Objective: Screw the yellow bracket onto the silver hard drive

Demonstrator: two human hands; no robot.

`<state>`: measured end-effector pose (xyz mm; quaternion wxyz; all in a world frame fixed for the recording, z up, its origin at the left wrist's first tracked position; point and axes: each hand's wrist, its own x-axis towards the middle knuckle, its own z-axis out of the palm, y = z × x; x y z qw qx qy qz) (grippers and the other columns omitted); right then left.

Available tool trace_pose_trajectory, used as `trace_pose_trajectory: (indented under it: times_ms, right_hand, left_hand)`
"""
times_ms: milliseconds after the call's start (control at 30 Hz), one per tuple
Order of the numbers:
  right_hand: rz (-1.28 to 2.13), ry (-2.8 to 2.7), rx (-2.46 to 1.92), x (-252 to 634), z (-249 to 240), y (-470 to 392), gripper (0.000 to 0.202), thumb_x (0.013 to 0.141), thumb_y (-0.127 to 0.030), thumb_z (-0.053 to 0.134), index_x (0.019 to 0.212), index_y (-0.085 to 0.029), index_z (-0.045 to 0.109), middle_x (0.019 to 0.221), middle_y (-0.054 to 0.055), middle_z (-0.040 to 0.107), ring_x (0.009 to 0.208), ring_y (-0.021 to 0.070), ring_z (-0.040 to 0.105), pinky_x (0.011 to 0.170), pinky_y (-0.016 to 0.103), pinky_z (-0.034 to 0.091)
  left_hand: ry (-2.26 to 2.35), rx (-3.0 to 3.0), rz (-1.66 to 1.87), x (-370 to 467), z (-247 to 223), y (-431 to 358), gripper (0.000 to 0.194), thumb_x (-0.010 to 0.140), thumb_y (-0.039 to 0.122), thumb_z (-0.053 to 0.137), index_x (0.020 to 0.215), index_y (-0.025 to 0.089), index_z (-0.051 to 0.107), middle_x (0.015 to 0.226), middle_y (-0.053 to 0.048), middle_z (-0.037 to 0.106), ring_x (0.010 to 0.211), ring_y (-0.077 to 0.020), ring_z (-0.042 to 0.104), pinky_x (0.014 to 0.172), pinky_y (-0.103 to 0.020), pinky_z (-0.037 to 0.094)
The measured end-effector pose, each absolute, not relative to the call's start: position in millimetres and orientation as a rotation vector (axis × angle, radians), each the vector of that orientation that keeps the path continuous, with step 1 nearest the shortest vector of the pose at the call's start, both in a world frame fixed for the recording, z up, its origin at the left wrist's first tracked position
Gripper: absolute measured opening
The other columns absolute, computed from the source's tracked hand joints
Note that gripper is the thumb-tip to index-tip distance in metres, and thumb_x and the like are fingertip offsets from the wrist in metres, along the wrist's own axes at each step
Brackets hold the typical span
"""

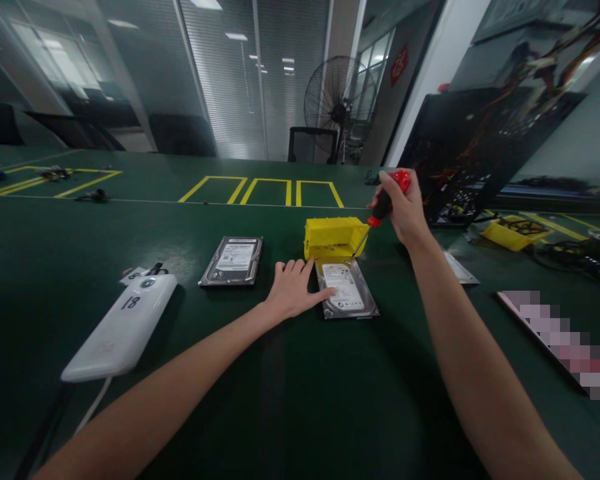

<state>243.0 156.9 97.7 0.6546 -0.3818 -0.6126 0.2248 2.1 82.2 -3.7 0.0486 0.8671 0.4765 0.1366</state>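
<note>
A silver hard drive (353, 293) with a white label lies flat on the green table in front of me. My left hand (295, 287) rests against its left side, fingers spread and the thumb lying on the label. In my right hand (405, 200) is a red and black screwdriver (383, 204), gripped by its handle. Its shaft slants down and left, and the tip is at the drive's far right corner; whether it sits in a screw is too small to tell. Right behind the drive stands a yellow plastic bin (333, 233), its open side facing me.
A second hard drive (233, 261) lies left of my left hand. Farther left is a white device marked 18 (125, 327) with a cable. On the right are a flat pixelated object (555, 337), another yellow bin (513, 233) and a black computer case (480, 147) with wires.
</note>
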Motion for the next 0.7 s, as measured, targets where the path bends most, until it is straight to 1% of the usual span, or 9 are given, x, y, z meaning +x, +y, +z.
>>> trace_pose_trajectory:
  times_ms: [67, 133, 300, 400, 500, 567, 700]
  right_hand:
    - [0.541, -1.398, -0.871, 246, 97, 158, 0.043, 0.076, -0.068, 0.056, 0.095, -0.031, 0.046, 0.071, -0.002, 0.052, 0.059, 0.0147, 0.059, 0.055, 0.032, 0.052]
    - [0.568, -1.385, -0.868, 247, 96, 159, 0.044, 0.076, -0.070, 0.052, 0.096, -0.031, 0.048, 0.073, -0.001, 0.053, 0.063, 0.0158, 0.061, 0.057, 0.033, 0.053]
    - [0.569, -1.300, -0.844, 242, 97, 156, 0.045, 0.070, -0.065, 0.066, 0.088, -0.028, 0.047, 0.073, -0.002, 0.053, 0.063, 0.0156, 0.061, 0.059, 0.035, 0.055]
    - [0.556, -1.277, -0.835, 237, 98, 153, 0.046, 0.068, -0.060, 0.071, 0.084, -0.028, 0.044, 0.073, -0.002, 0.055, 0.063, 0.0156, 0.062, 0.059, 0.034, 0.056]
    - [0.554, -1.286, -0.812, 234, 98, 151, 0.043, 0.070, -0.056, 0.071, 0.084, -0.028, 0.042, 0.070, -0.003, 0.053, 0.065, 0.0172, 0.064, 0.060, 0.035, 0.056]
    - [0.545, -1.300, -0.798, 233, 98, 151, 0.040, 0.072, -0.055, 0.070, 0.085, -0.028, 0.043, 0.068, -0.003, 0.052, 0.065, 0.0176, 0.064, 0.059, 0.035, 0.055]
    - [0.540, -1.313, -0.818, 234, 98, 151, 0.037, 0.074, -0.056, 0.068, 0.090, -0.029, 0.047, 0.068, -0.003, 0.052, 0.063, 0.0157, 0.063, 0.058, 0.032, 0.055]
  left_hand:
    - [1.448, 2.637, 0.414, 2, -3, 82, 0.098, 0.081, 0.083, 0.020, 0.145, 0.011, 0.039, 0.119, -0.016, 0.057, 0.103, -0.0322, 0.049, 0.091, -0.047, 0.034]
    - [1.447, 2.636, 0.421, 2, -1, 81, 0.098, 0.081, 0.083, 0.022, 0.144, 0.010, 0.040, 0.119, -0.016, 0.058, 0.102, -0.0317, 0.050, 0.091, -0.047, 0.035]
    - [1.445, 2.642, 0.427, 2, -1, 81, 0.099, 0.081, 0.082, 0.023, 0.143, 0.007, 0.041, 0.121, -0.018, 0.057, 0.102, -0.0310, 0.050, 0.091, -0.047, 0.036]
    - [1.448, 2.638, 0.428, 1, -1, 82, 0.099, 0.081, 0.083, 0.023, 0.143, 0.009, 0.040, 0.120, -0.017, 0.058, 0.102, -0.0307, 0.051, 0.090, -0.047, 0.037]
    - [1.453, 2.640, 0.430, 1, -2, 82, 0.099, 0.080, 0.084, 0.022, 0.143, 0.010, 0.041, 0.123, -0.017, 0.057, 0.104, -0.0309, 0.050, 0.091, -0.047, 0.037]
    - [1.447, 2.643, 0.431, 1, -2, 82, 0.100, 0.080, 0.085, 0.021, 0.142, 0.009, 0.041, 0.124, -0.018, 0.056, 0.104, -0.0311, 0.050, 0.091, -0.047, 0.037]
    - [1.448, 2.655, 0.441, 2, -3, 82, 0.100, 0.080, 0.084, 0.021, 0.142, 0.008, 0.041, 0.120, -0.017, 0.058, 0.104, -0.0313, 0.050, 0.091, -0.047, 0.036]
